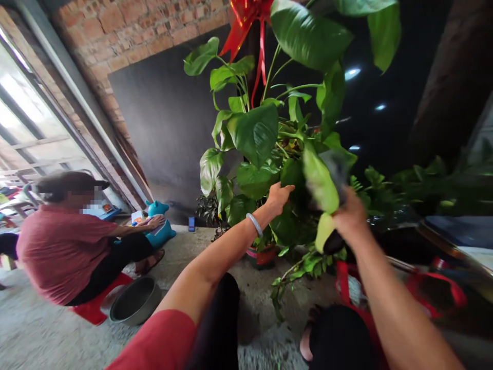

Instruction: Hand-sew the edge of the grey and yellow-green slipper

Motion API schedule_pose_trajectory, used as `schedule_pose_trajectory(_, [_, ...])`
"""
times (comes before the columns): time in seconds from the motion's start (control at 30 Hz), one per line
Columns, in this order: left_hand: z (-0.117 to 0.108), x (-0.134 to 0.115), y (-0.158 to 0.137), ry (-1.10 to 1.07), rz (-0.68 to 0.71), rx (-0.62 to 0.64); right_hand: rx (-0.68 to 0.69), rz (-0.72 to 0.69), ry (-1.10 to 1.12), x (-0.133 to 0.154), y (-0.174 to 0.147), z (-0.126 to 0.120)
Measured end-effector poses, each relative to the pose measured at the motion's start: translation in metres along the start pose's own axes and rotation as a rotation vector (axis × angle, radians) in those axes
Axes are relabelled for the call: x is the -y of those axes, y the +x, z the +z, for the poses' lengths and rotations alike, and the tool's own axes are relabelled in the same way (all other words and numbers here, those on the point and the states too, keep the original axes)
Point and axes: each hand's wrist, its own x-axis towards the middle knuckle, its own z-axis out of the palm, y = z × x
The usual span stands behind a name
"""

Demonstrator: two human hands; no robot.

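Observation:
A tall potted plant with broad glossy green leaves stands before me. My left hand, wearing a pale bangle, reaches in among the lower leaves. Its forefinger is stretched out, and I see nothing held in it. My right hand is smeared by motion and closed around a blurred grey, cloth-like thing. That thing lies against the back of a yellow-green leaf. Below it hangs a smaller yellowish leaf, by my right fingers. The red-and-green pot is partly hidden.
To the left, a person in a red shirt sits on a red stool, one hand on a blue animal figure. A grey basin stands nearby. At the right are red-handled bags and a table-like surface. A red bow hangs above.

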Motion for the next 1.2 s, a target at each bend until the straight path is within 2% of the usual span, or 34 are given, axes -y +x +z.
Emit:
schedule_pose_trajectory(0.07, [-0.010, 0.000, -0.010, -0.001, 0.008, 0.023, 0.093, 0.079, -0.029, -0.012, -0.044, 0.020])
schedule_pose_trajectory(0.13, [-0.027, 0.001, -0.028, -0.019, 0.004, 0.116, 0.199, 0.213, 0.017, -0.031, -0.092, 0.022])
schedule_pose_trajectory(0.2, [-0.053, 0.004, -0.051, -0.012, -0.018, 0.204, 0.236, 0.321, 0.083, -0.047, -0.129, 0.007])
schedule_pose_trajectory(0.3, [-0.097, 0.007, -0.086, -0.052, -0.017, 0.413, 0.191, 0.390, 0.105, -0.057, -0.158, -0.029])
schedule_pose_trajectory(0.37, [-0.123, 0.006, -0.098, -0.080, 0.050, 0.404, 0.187, 0.426, 0.070, -0.053, -0.164, -0.052])
schedule_pose_trajectory(0.4, [-0.133, 0.004, -0.099, -0.106, 0.096, 0.326, 0.200, 0.446, 0.049, -0.047, -0.165, -0.061])
schedule_pose_trajectory(0.5, [-0.149, -0.007, -0.082, -0.198, 0.209, -0.031, 0.240, 0.414, 0.052, -0.008, -0.161, -0.077])
schedule_pose_trajectory(0.53, [-0.149, -0.012, -0.072, -0.206, 0.223, -0.108, 0.249, 0.366, 0.082, 0.011, -0.157, -0.080])
schedule_pose_trajectory(0.6, [-0.142, -0.023, -0.051, -0.196, 0.208, -0.162, 0.224, 0.251, 0.155, 0.054, -0.142, -0.081])
schedule_pose_trajectory(0.67, [-0.128, -0.030, -0.033, -0.194, 0.189, -0.244, 0.087, 0.114, 0.202, 0.095, -0.117, -0.070])
schedule_pose_trajectory(0.73, [-0.112, -0.032, -0.019, -0.222, 0.164, -0.316, -0.096, -0.040, 0.239, 0.121, -0.088, -0.045])
schedule_pose_trajectory(0.8, [-0.102, -0.031, -0.010, -0.246, 0.063, -0.313, -0.126, -0.119, 0.274, 0.127, -0.066, -0.010])
schedule_pose_trajectory(0.83, [-0.100, -0.028, -0.008, -0.252, 0.010, -0.288, -0.053, -0.102, 0.274, 0.122, -0.061, 0.006])
schedule_pose_trajectory(0.9, [-0.104, -0.022, -0.008, -0.256, -0.040, -0.220, 0.180, -0.006, 0.217, 0.102, -0.068, 0.029])
schedule_pose_trajectory(0.97, [-0.115, -0.014, -0.010, -0.257, -0.040, -0.170, 0.384, 0.087, 0.159, 0.080, -0.089, 0.030])
schedule_pose_trajectory(1.03, [-0.126, -0.008, -0.012, -0.246, -0.056, -0.136, 0.455, 0.157, 0.176, 0.070, -0.109, 0.012])
schedule_pose_trajectory(1.1, [-0.133, -0.002, -0.013, -0.234, -0.075, -0.105, 0.347, 0.196, 0.219, 0.076, -0.112, -0.010])
schedule_pose_trajectory(1.17, [-0.133, 0.003, -0.013, -0.236, -0.073, -0.060, 0.083, 0.139, 0.234, 0.094, -0.095, -0.018])
schedule_pose_trajectory(1.2, [-0.131, 0.005, -0.013, -0.244, -0.073, -0.035, -0.048, 0.072, 0.244, 0.103, -0.082, -0.012])
